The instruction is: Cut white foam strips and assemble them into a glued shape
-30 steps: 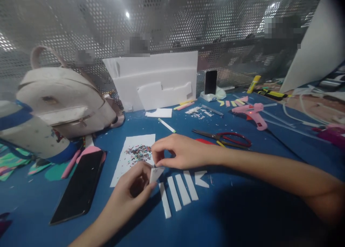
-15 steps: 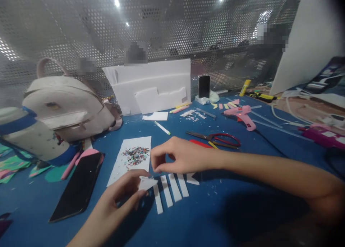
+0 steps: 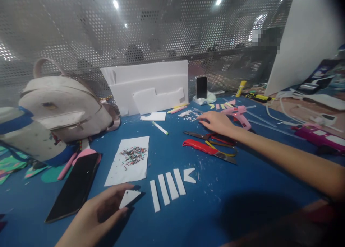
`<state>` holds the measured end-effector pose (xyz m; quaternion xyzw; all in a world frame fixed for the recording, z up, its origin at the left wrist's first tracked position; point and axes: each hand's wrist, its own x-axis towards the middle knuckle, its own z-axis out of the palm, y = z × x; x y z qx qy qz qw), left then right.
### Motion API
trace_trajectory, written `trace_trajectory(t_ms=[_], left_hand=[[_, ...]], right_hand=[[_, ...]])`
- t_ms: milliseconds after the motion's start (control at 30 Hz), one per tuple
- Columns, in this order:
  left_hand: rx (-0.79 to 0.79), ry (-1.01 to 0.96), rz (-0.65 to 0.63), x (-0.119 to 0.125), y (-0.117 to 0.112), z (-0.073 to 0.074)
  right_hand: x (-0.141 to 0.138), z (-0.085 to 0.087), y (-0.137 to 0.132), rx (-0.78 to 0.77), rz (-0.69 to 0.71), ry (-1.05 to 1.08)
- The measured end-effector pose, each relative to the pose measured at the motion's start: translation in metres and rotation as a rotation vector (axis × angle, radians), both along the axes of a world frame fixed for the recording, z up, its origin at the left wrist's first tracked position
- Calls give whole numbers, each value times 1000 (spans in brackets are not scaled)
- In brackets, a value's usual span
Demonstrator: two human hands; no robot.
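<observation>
My left hand (image 3: 104,213) pinches a small white foam piece (image 3: 129,197) just above the blue table (image 3: 242,204), left of several white foam strips (image 3: 167,187) and a white arrow-shaped piece (image 3: 189,175). My right hand (image 3: 217,122) is stretched far across the table, palm down with fingers extended, beside the pink glue gun (image 3: 237,115) and just beyond the red-handled scissors (image 3: 212,136). A red utility knife (image 3: 207,150) lies in front of the scissors. A white sheet with a heap of glitter (image 3: 130,159) lies ahead of my left hand.
A black phone (image 3: 74,187) lies at the left, under a white backpack (image 3: 60,105). White foam boards (image 3: 149,87) lean on the perforated screen. A second phone (image 3: 201,87) stands on a holder. A white marker (image 3: 160,127), foam scraps and cables lie further back.
My right hand left the foam piece and reached away to the far right near the glue gun, uncovering the red knife. My left hand lowered with the white piece.
</observation>
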<state>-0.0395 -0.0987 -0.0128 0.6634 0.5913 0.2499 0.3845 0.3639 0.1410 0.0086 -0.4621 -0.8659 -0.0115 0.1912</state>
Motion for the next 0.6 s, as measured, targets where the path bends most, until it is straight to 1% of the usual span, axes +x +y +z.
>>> trace_trajectory(t_ms=[100,167,300,400,500,533,600], left_hand=[[116,108,-10,6,1,5],[180,176,-56,7,2,7],[199,291,-178,-3,3,4],[200,339,-205,-11,4,0],[181,376,-230,-14,6,1],[184,385,-232,-14,6,2],[214,400,-183,-11,8,5]], right_hand=[[2,-2,-5,47,13,-4],[0,0,-13,58,42,-2],[-6,8,-34,37,139,-13],[-12,18,-57,-49,268,-24],[-18,26,-83,-223,431,-12],[-20,27,-91,-263,464,-16],[-26,25,-106,-300,481,-33]])
